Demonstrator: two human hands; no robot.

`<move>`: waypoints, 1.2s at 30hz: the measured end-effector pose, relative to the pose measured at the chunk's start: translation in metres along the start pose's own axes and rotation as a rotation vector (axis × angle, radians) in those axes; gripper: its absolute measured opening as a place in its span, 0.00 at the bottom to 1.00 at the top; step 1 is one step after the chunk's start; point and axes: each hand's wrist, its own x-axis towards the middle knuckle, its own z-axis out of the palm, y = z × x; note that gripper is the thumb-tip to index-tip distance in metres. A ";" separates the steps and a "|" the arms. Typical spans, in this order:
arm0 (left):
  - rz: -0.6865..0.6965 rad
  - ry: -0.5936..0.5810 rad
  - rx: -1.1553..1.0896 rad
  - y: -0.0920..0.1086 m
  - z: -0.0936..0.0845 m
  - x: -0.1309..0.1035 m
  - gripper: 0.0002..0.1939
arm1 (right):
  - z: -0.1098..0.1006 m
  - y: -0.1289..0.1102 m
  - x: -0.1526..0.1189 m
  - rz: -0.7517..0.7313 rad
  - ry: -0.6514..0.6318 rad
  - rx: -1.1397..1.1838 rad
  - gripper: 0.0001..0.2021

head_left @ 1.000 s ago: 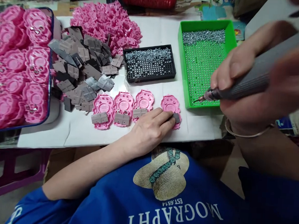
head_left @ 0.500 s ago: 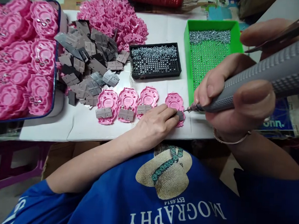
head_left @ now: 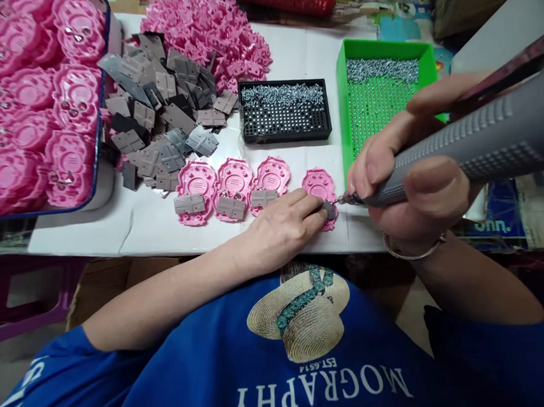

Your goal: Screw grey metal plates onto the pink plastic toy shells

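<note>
Brought over from the green tray (head_left: 345, 116) since one second ago, the gray screwdriver (head_left: 479, 130) is now held low, with its tip at the upper edge of a dark gray plate (head_left: 330, 211); whether the tip is pressed onto it cannot be told. Right hand (head_left: 397, 220) is wrapped firmly around the screwdriver; left hand (head_left: 289, 223) is kept on the near part of the pink shell (head_left: 318, 180), with its fingers bent and placed on the dark gray plate; whether this plate is pinched or only pressed down cannot be told. Both hands are apart but near to each other; the plate is found just beside the left fingertips, partly covered by them, and the shell is laid flat under it, close to the near edge of the white surface (head_left: 145, 235).

To the left, along the same near edge, three more shells (head_left: 197, 175) are set in a row, each with a lighter gray plate (head_left: 231, 208) lying across it; behind them, a pile of gray plates (head_left: 167, 108) is seen, with a heap of small pink parts (head_left: 213, 37) toward the far edge; a black tray (head_left: 285, 138) with screws is placed between this pile and the green tray.
</note>
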 end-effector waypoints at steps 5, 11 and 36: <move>-0.015 0.024 -0.070 -0.001 0.001 0.000 0.09 | 0.004 0.009 0.003 -0.103 -0.067 0.160 0.11; -0.020 0.039 -0.080 -0.001 0.001 -0.002 0.09 | 0.003 -0.002 0.015 -0.078 -0.013 0.108 0.16; -0.084 0.065 -0.223 0.002 0.001 0.002 0.08 | -0.037 0.007 0.021 -0.217 0.189 -0.102 0.13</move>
